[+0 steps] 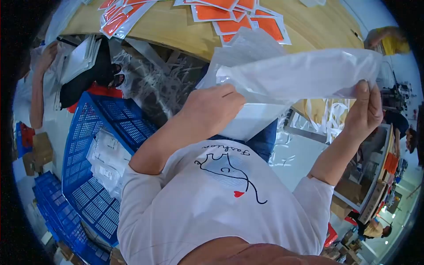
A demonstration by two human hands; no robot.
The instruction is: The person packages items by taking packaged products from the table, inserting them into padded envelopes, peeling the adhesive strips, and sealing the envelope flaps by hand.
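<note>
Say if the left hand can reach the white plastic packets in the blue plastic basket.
Probably yes: the packets lie uncovered beside the left arm, though the left hand grips translucent plastic.

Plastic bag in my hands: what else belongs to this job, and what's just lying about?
Likely the job:
plastic bag, in left hand and right hand
white flat item over the lap
perhaps white packets in the blue basket

Probably just lying about:
loose plastic strips
cardboard boxes
orange packets
</note>
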